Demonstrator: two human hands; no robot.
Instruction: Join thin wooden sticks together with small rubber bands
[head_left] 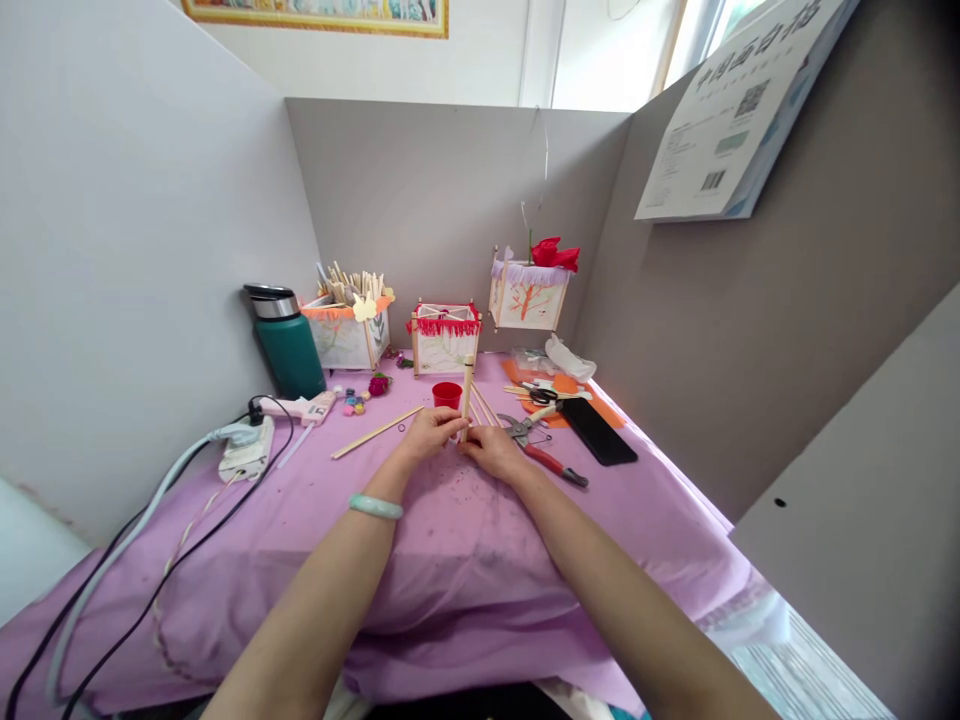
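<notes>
Both hands are closed on a thin wooden stick bundle [468, 385] that stands upright over the middle of the purple cloth, with a dark band near its top. My left hand [431, 432] pinches it from the left, and a pale green bangle [376, 506] circles that wrist. Lower down, the fingers of my right hand [496, 452] grip near the bundle's bottom end. Just behind the hands is a small red cup [448, 395]. A loose wooden stick [377, 433] lies left of them. Red-handled pliers [551, 462] rest right of my right hand.
A black phone [598, 431] and scissors [541, 395] lie at right. Behind stand a red-fringed paper box [445, 345] and a stick-filled box [345, 335]; a lantern with a red flower [529, 300] hangs by wire. Left are a green bottle [289, 345], glue gun [304, 408] and power strip [246, 452].
</notes>
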